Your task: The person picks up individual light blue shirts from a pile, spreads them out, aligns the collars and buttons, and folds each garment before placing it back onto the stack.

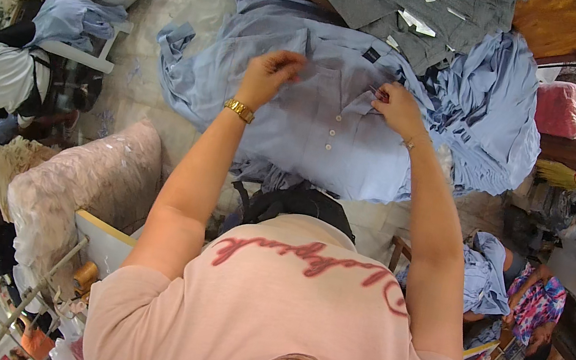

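Note:
A light blue shirt lies spread in front of me, with a buttoned placket and a dark label at its neck. My left hand is over the shirt's upper left part, its fingers curled together and slightly blurred; whatever they pinch is too small to make out. Beside the neck opening, my right hand is closed around a small metal tool, with only its thin tip showing past the fingers. The tool's exact kind is hidden by the hand.
More blue garments are heaped at the right of the table. Grey garments with white tags lie along the far side. A plastic-wrapped bundle stands at left. Other people work at left and a seated person is at right.

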Demonstrator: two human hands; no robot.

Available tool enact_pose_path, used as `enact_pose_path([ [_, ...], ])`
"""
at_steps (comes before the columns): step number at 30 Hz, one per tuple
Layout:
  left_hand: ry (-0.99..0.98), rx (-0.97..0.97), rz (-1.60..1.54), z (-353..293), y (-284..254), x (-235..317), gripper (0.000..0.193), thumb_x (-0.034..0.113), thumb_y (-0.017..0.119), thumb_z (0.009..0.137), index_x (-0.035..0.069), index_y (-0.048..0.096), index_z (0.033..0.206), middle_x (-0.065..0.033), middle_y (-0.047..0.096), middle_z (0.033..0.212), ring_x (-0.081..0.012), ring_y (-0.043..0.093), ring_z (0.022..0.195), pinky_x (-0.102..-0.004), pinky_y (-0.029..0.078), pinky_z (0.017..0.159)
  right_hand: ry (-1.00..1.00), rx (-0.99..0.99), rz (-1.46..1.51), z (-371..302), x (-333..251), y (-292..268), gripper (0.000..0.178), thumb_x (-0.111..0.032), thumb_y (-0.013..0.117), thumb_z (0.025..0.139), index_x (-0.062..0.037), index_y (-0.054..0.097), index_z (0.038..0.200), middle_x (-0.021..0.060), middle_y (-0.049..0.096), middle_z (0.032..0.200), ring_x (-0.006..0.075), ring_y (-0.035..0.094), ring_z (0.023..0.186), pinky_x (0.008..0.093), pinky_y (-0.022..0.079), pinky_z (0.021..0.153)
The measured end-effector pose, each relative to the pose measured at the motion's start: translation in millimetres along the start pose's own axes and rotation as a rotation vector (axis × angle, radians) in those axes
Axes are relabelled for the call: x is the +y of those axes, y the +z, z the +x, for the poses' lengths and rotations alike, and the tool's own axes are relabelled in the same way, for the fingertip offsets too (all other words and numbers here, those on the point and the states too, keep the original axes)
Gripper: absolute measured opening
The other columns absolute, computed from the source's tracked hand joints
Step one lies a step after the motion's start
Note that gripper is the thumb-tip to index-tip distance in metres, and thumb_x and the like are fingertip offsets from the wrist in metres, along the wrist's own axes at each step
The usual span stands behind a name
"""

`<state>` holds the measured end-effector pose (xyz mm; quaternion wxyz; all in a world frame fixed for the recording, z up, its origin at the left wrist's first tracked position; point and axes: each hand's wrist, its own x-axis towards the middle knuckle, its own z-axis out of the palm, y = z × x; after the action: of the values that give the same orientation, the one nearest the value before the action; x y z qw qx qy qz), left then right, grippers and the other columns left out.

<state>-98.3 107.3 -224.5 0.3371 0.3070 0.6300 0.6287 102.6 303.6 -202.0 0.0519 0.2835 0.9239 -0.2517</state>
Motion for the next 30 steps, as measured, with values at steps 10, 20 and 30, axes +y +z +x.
enact_pose_path([
  [10,0.289,-0.014,0.576,17.5,20.9,22.5,0.018,0.007,0.055,0.073,0.004,0.061,0.089,-0.0134,0.061,0.083,-0.0290,0.058,0.075,-0.0335,0.046,0.068,-0.253,-0.025,0.067,47.7,-22.1,-13.6,0.018,-0.019,0.056,0.073,-0.0066,0.059,0.086,0.0119,0.061,0.083,0.0296,0.057,0.078,0.0377,0.044,0.066],
  [20,0.562,-0.184,0.997,-68.6,96.1,-10.9,0.026,0.010,0.056,0.071,0.011,0.060,0.096,-0.0031,0.051,0.114,-0.0184,0.037,0.118,-0.0462,0.023,0.098,-0.230,0.275,0.220,35.8,-14.6,-1.6,0.018,-0.024,0.056,0.078,-0.0079,0.059,0.087,0.0107,0.060,0.080,0.0272,0.056,0.073,0.0363,0.044,0.065],
  [30,0.464,-0.183,0.833,-81.6,116.7,0.3,0.021,0.005,0.057,0.065,0.010,0.060,0.085,-0.0015,0.058,0.086,-0.0219,0.050,0.089,-0.0404,0.035,0.082,-0.147,0.324,0.329,-37.6,26.6,26.0,0.022,-0.025,0.058,0.079,-0.0046,0.061,0.086,0.0108,0.059,0.076,0.0237,0.056,0.069,0.0305,0.043,0.062],
])
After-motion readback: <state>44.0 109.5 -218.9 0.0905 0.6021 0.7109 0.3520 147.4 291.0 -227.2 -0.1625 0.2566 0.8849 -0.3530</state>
